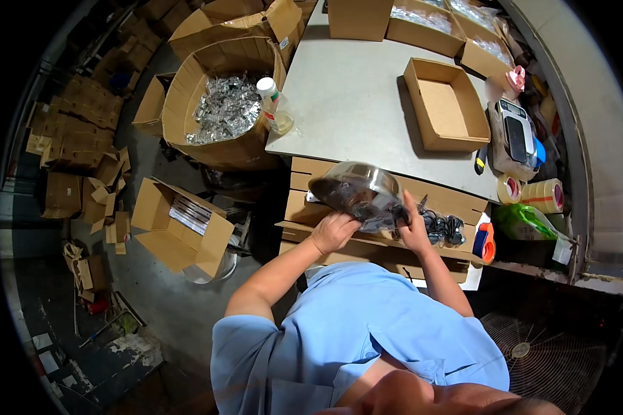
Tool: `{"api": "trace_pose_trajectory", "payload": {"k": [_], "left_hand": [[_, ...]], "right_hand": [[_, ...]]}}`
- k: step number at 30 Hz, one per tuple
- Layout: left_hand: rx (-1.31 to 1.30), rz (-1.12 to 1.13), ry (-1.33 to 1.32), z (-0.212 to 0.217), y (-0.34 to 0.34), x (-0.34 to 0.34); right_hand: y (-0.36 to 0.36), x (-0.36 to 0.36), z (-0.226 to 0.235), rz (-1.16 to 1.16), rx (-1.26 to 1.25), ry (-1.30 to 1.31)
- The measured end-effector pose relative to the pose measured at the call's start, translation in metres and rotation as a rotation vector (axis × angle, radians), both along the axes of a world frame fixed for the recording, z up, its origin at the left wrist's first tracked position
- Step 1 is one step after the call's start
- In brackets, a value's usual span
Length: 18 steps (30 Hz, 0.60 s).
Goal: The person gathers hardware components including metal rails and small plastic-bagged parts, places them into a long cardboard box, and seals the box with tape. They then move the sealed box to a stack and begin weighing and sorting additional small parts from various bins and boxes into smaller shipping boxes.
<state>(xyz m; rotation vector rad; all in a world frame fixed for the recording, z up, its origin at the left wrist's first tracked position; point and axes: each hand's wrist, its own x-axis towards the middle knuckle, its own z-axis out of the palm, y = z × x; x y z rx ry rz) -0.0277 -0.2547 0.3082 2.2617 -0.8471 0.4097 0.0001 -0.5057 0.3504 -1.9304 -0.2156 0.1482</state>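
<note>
Gripping clear bag (358, 194), seemingly between fingers (345, 220)

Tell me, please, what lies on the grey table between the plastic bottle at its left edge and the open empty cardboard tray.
In the head view, nothing: between the plastic bottle and the cardboard tray, only bare grey table shows.

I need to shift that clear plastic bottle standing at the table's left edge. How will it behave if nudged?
The bottle looks tall and narrow, so it would probably tip easily. It seems mostly empty, so likely light. Standing near the table edge above a box of silvery packets, it could fall in.
</note>
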Motion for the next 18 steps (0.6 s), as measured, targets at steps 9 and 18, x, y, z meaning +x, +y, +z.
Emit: {"api": "trace_pose_trajectory", "payload": {"k": [9,18], "left_hand": [[0.031,-0.074,-0.053,-0.010,0.002,0.000],[0.042,0.068,0.095,0.012,-0.008,0.004]], "right_hand": [[-0.017,-0.013,0.027,0.054,-0.453,-0.527],[-0.049,0.069,0.063,-0.220,-0.119,-0.250]]}}
